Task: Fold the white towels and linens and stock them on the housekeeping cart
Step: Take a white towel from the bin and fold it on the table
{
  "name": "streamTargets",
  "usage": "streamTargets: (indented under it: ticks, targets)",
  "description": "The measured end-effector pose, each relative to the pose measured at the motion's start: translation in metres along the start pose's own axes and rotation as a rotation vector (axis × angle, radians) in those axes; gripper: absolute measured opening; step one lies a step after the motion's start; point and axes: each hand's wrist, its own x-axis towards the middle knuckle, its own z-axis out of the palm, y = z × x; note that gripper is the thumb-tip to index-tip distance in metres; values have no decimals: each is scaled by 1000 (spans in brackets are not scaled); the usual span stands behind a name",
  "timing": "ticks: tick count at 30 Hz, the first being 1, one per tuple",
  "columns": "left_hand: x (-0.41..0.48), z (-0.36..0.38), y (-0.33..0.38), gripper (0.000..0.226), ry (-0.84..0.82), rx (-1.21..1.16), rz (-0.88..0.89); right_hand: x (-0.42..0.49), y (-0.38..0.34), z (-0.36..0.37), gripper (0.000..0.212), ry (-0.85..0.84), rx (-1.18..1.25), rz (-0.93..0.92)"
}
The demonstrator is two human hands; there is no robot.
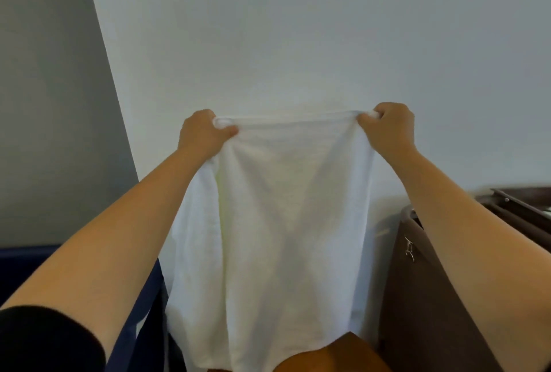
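- left hand [205, 133] pinches white towel [283, 237] top corner, 10 o'clock
- right hand [387, 128] grips other top corner, 2 o'clock
- towel hangs between the hands, top edge taut, draping toward 6

Soft matt white cloth towel [277, 222], smooth matt painted wall [298, 28]

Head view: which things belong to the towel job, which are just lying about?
Job: white towel, hanging; left grip and right grip, each holding a top corner.
Lying about: blue fabric frame, lower left; brown panel, right, with metal hook. Whether either is the cart, cannot tell.
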Motion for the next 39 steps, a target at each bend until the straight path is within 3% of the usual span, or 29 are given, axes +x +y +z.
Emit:
streamTargets:
  ticks: [4,7,9,13,16,19,25,32,36,39]
  targets:
    - [-29,32,-22,30,-116,-121,-147,-32,23,15,38,-180,55,97]
    - [-65,67,-40,30,-172,-195,-271,-76,40,43,20,-367,182,207]
    - [-95,92,-52,31,-201,-259,-359,-109,55,68,33,-500,209,269]
    - [-172,138,-74,19,-309,-355,-463,-188,81,112,16,-721,118,298]
    - [-231,162,-87,15,-443,-392,-532,-250,97,134,36,-927,55,406]
    - [-280,180,-101,13,-623,-449,-611,-298,111,139,31,-1040,-25,508]
    - [-327,204,-125,11,-809,-494,-761,-354,134,132,17,-1071,-106,640]
    - [-332,231,-121,15,-1049,-473,-862,-380,156,124,26,-1069,-214,585]
    - [-337,244,-109,17,-1235,-449,-752,-388,165,111,24,-991,-340,623]
    - [-338,263,-108,23,-1451,-266,-474,-393,164,98,29,-959,-319,651]
